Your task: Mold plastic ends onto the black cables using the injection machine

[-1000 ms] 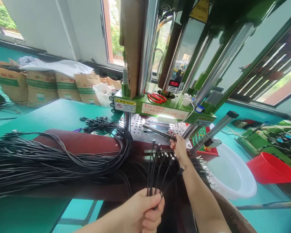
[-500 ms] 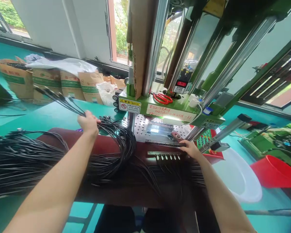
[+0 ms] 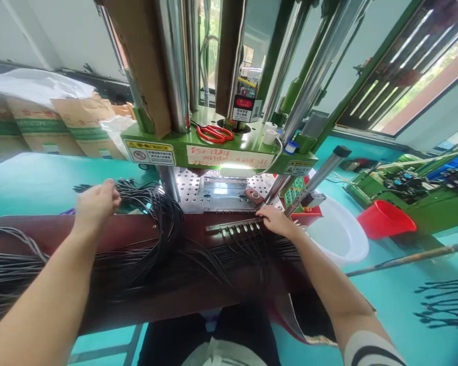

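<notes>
My left hand [image 3: 95,203] reaches out over a big coil of black cables [image 3: 156,229] on the dark red pad [image 3: 41,231]. Its fingers curl around a bunch of them, and the cable ends stick out to the left of the hand. My right hand [image 3: 277,222] pinches the right end of a thin metal fixture bar [image 3: 229,227], which lies in front of the press plate [image 3: 213,190]. A row of several cable plugs sits in the bar, and their black leads run back toward me.
A green press [image 3: 198,150] with steel columns stands just behind the bar, with red scissors [image 3: 213,133] on its deck. To the right are a white basin [image 3: 341,239], a red bucket [image 3: 385,223] and loose cables [image 3: 442,305]. Paper sacks [image 3: 72,127] line the left.
My left hand left the plug leads near my body, lifted a bunch from the coil, then lowered it. My right hand moved down onto the bar's end. The view swung right.
</notes>
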Motion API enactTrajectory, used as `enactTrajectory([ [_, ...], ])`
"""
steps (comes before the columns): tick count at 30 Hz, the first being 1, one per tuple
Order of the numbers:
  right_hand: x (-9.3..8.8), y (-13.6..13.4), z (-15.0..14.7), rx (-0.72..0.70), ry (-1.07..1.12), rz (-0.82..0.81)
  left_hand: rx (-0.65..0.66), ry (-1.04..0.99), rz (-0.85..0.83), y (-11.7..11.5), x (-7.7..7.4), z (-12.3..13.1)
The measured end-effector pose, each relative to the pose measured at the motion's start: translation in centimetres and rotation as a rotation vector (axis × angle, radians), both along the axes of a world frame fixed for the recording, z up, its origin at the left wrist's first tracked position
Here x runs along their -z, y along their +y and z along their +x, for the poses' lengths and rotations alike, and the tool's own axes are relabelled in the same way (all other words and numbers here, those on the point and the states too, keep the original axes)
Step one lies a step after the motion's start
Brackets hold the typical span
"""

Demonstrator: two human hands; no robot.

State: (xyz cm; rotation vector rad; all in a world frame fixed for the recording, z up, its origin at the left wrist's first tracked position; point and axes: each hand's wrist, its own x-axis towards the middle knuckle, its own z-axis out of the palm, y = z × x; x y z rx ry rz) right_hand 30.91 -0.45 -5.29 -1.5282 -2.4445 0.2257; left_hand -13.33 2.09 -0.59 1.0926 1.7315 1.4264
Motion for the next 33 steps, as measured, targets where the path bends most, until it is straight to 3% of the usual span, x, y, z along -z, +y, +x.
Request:
enactTrajectory([
  [2,-0.5,-1.2,-0.7,-0.061,-0.179,0.011,0.065,0.168,0.108,-2.9,-1.4,3.4],
  [3,-0.9,-1.6,-1.1,-0.062,-0.260,0.007,0.185,0.244,0.148,-4.5,-1.7,5.5],
  [4,-1.3,-1.8,-1.5,-0.046,-0.317,-0.012,0.358,0.269,0.128,-6.2,-1.7,7.7],
  [6,-2.4,-1.8,-2.1,-0.023,-0.382,-0.087,0.866,0.302,0.022,-9.3,-0.9,12.2],
  [8,-3.6,-1.2,-2.5,-0.019,-0.401,-0.168,1.107,0.392,0.037,-11.5,0.8,15.9],
  [12,-5.6,0.1,-2.3,0.055,-0.364,-0.221,1.069,0.465,0.137,-13.2,3.6,19.9],
  [17,-7.0,1.3,-1.9,0.220,-0.245,-0.172,1.162,0.364,-0.078,-11.5,3.6,22.0],
  [19,-7.4,1.9,-1.8,0.256,-0.177,-0.146,1.174,0.157,-0.235,-10.2,3.3,23.0],
  [22,-7.8,3.6,-1.9,0.293,-0.060,-0.124,1.146,-0.394,-0.453,-8.2,3.0,24.6],
  [24,-7.7,5.2,-2.1,0.312,0.027,-0.129,1.111,-0.760,-0.532,-7.1,3.0,25.6],
  [26,-7.4,7.0,-2.6,0.336,0.123,-0.152,1.043,-0.978,-0.551,-6.0,3.1,26.3],
  [30,-6.3,10.1,-4.0,0.404,0.379,-0.187,0.853,-1.034,-0.576,-3.4,3.1,26.6],
  [33,-5.8,11.6,-4.8,0.439,0.659,-0.151,0.806,-1.003,-0.583,-0.4,2.6,26.1],
])
